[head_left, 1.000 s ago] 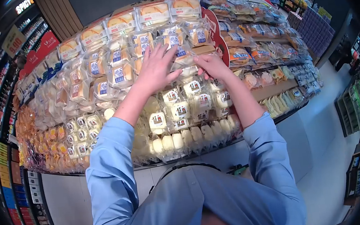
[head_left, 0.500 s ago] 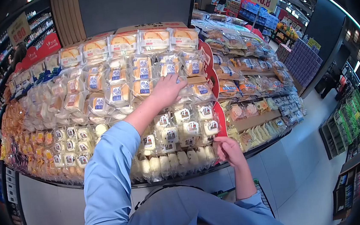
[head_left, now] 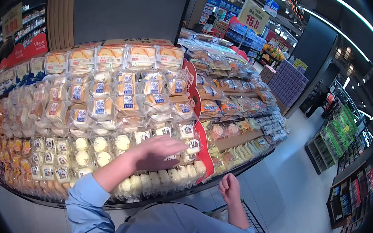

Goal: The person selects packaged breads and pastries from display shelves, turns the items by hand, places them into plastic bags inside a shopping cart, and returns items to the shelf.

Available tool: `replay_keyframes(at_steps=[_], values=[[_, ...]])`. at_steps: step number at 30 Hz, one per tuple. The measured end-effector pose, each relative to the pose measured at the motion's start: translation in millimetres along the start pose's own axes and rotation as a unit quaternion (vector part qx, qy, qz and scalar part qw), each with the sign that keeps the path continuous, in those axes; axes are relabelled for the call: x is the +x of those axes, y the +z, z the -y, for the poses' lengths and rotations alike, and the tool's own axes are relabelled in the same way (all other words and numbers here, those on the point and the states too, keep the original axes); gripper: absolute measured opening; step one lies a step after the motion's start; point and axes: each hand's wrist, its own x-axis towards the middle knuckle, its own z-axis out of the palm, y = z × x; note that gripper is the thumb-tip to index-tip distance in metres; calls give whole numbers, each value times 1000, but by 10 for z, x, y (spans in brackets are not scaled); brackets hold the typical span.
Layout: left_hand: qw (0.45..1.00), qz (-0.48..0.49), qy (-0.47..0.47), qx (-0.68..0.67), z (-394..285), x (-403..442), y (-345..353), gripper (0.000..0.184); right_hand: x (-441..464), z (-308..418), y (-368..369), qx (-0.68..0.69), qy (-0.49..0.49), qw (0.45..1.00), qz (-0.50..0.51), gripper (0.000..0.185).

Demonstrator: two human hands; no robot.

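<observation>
My left hand [head_left: 161, 152] hovers palm down over the lower rows of round white buns in clear wrap [head_left: 103, 158], its fingers stretched out toward the right; I see nothing in it. Low in front of the display, my right hand [head_left: 229, 188] is curled into a loose fist, away from the goods; whatever its fingers hold, if anything, is hidden. Behind my left hand lie packaged bread rolls with blue labels [head_left: 127, 102]. A red curved divider [head_left: 200, 137] stands just right of the bun packs.
Past the divider are more packaged breads [head_left: 232, 108]. A wire cart [head_left: 254, 219] is partly visible beside my body, below my right hand. Green shelving [head_left: 336, 134] stands across the aisle floor [head_left: 281, 183] at the right. A price sign [head_left: 252, 16] rises behind the breads.
My left hand has moved down from the blue-label rolls to over the white buns. My right hand has come back from the divider, lower toward my body. The view has turned to the right.
</observation>
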Motion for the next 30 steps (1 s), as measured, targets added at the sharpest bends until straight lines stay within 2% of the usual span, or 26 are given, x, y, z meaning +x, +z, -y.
replay_keyframes(at_steps=[2,4,7,9,12,14,15,18,21,22,24,26,28,30], values=[[999,23,-35,-34,-271,-306,-13,37,56,-54,66,30,-5,998,48,34],[994,-94,15,-57,-461,-674,24,24,102,-83,176,36,-2,997,69,36],[995,-92,-22,-37,-654,-1271,65,18,146,-178,395,45,20,987,156,42],[941,-108,-254,-197,-871,-1641,83,11,177,-272,539,58,33,981,184,43],[877,-200,-354,-258,-1047,-2137,231,8,236,-418,857,71,57,970,226,46],[854,-223,-393,-260,-1095,-2347,263,7,276,-550,1074,61,97,958,261,46],[843,-244,-396,-269,-1126,-2395,277,6,296,-586,1212,60,98,951,287,46],[859,-243,-380,-243,-1082,-2564,322,8,354,-658,1628,25,108,934,339,43],[866,-228,-374,-241,-1048,-2645,314,10,328,-682,2078,5,73,921,382,40],[866,-223,-372,-248,-1058,-2661,285,10,294,-720,2196,18,79,919,386,40],[882,-204,-357,-228,-1046,-2731,271,10,238,-774,2376,-45,70,919,386,39],[885,-166,-374,-223,-1079,-2793,206,10,148,-878,2466,-34,65,914,400,38],[884,-124,-387,-230,-1073,-2896,186,10,8,-925,2493,-114,27,901,418,37],[873,-130,-400,-246,-1033,-2958,200,11,-98,-977,2382,-97,58,903,415,34]])
